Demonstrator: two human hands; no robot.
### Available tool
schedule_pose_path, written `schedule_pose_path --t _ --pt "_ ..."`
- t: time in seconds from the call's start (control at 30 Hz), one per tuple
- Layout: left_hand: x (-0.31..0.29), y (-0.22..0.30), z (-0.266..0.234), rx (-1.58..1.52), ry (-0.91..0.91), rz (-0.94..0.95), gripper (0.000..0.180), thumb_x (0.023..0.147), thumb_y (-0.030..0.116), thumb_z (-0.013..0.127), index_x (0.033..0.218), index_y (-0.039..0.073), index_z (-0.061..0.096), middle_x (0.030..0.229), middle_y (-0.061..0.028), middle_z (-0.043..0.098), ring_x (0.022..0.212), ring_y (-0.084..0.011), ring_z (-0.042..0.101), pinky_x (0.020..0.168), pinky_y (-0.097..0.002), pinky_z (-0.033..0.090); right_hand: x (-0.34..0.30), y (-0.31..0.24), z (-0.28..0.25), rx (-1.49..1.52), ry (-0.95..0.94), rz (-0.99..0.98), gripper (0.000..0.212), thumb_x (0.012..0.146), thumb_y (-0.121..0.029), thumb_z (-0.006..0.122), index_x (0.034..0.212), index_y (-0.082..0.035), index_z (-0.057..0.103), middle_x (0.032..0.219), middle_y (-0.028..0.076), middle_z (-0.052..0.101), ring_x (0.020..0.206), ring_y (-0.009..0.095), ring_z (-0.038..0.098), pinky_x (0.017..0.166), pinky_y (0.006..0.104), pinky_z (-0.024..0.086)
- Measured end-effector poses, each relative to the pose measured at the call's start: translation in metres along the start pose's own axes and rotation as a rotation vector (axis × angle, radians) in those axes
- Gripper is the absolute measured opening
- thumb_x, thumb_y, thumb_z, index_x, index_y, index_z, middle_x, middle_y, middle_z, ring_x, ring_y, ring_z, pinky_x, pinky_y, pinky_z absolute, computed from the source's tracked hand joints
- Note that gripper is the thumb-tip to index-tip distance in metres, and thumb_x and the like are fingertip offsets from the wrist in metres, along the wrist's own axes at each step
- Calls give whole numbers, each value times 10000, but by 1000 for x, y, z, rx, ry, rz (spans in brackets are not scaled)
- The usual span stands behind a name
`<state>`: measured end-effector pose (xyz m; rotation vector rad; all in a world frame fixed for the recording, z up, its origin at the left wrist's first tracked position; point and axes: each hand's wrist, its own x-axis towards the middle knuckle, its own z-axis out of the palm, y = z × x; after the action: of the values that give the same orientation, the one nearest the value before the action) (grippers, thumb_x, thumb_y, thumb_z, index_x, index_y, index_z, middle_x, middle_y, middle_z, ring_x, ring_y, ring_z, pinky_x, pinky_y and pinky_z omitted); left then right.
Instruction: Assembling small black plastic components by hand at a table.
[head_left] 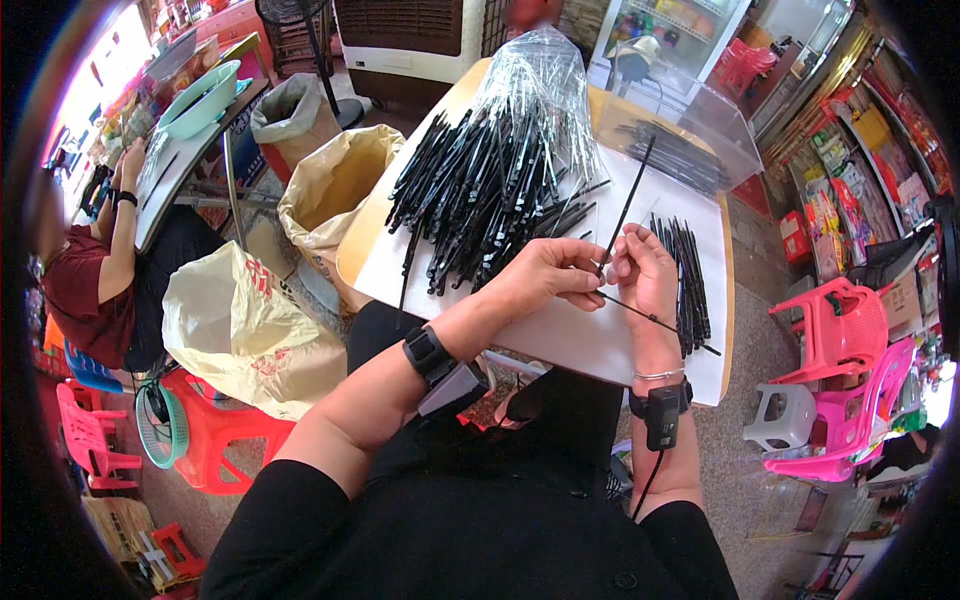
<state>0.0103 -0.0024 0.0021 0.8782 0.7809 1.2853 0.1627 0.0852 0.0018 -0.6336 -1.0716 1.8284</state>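
My left hand (560, 274) is closed in a pinch over the front of the table. It grips a thin black stick (632, 190) that slants up and away. A second thin black stick (668, 326) runs from the same fingertips across my right wrist. Beside it, my right hand (645, 272) has its fingers pinched together close to the sticks; what they hold is too small to tell. A big pile of black sticks (480, 190) spreads left of my hands, partly under a clear plastic bag (540, 75). A smaller row of black sticks (690, 290) lies just right of my right hand.
The white table (500, 325) has a clear plastic box (725, 135) with dark sticks at its far right. Open sacks (335, 195) stand to the left, near a seated person (95, 260). Pink chairs (840, 330) and a grey stool (780, 418) stand to the right.
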Motion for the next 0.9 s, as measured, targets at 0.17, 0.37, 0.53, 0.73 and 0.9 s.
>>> schedule_pose_path --t 0.17,0.37,0.53,0.73,0.9 --pt "-2 1 1 2 1 8 281 832 -2 602 1102 -61 548 881 -86 578 770 -220 665 691 -274 571 1 1 -1 30 55 8 170 875 -80 546 1017 10 522 750 46 557 533 88 477 474 253 460" --pt "-1 2 1 23 -19 -7 270 818 -23 598 1085 -51 566 884 -84 586 770 -213 665 697 -272 570 2 2 -4 -15 34 23 181 874 -86 547 1022 15 519 746 47 554 529 86 481 464 240 458" --pt "-2 2 1 40 -9 -18 274 812 -28 600 1085 -39 577 884 -82 604 768 -195 663 703 -272 570 0 1 -2 -26 36 46 181 877 -89 543 1019 22 518 731 43 549 525 85 481 459 237 455" --pt "-3 5 1 99 -43 -4 273 807 -37 598 1080 -32 590 875 -76 628 763 -167 659 697 -272 564 0 2 -2 -36 37 98 178 880 -88 533 1014 29 515 712 36 540 516 84 471 449 232 434" --pt "-4 6 2 149 -94 -56 255 813 -31 590 1066 -13 616 927 -71 650 741 -138 650 682 -250 548 -2 2 -1 -26 40 121 183 876 -87 538 1008 38 521 711 38 538 510 85 466 453 228 428"
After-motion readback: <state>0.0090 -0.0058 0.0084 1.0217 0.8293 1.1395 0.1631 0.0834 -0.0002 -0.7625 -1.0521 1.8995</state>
